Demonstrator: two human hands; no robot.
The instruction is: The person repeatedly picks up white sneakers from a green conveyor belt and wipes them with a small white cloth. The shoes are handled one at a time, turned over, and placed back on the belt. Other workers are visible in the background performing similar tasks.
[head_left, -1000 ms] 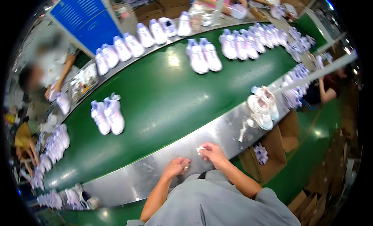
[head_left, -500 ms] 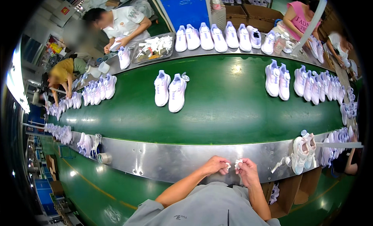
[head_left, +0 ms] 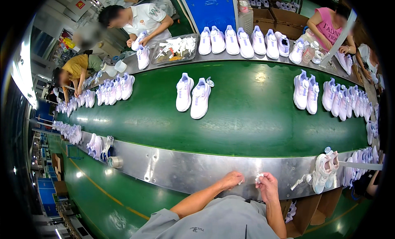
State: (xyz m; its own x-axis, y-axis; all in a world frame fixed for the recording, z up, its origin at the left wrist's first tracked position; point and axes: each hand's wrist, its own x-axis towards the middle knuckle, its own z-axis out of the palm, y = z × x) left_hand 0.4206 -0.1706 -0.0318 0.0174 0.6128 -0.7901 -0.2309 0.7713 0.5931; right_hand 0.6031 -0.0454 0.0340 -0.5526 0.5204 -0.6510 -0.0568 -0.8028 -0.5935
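Above the near steel ledge, my left hand (head_left: 232, 180) is closed, with a bit of something small and white showing at its fingertips. My right hand (head_left: 268, 187) pinches a small white crumpled bundle (head_left: 259, 178) between thumb and fingers; whether it is lace or paper I cannot tell. A gap separates the two hands. To the right of them on the ledge lies a similar white strip with a bunched end (head_left: 303, 180). Beside it stands a pair of pale cream sneakers (head_left: 322, 173).
A pair of white-lilac sneakers (head_left: 192, 98) stands on the green belt (head_left: 247, 124). More shoes line both ends and the far ledge. A tray (head_left: 175, 49) holds white bits. A tape roll (head_left: 115, 161) lies at left. Co-workers handle shoes opposite; cardboard boxes (head_left: 306, 216) stand below right.
My hands have drawn slightly apart, the left one turning so that less white shows in it. The whole view has shifted, moving the scene a little rightward.
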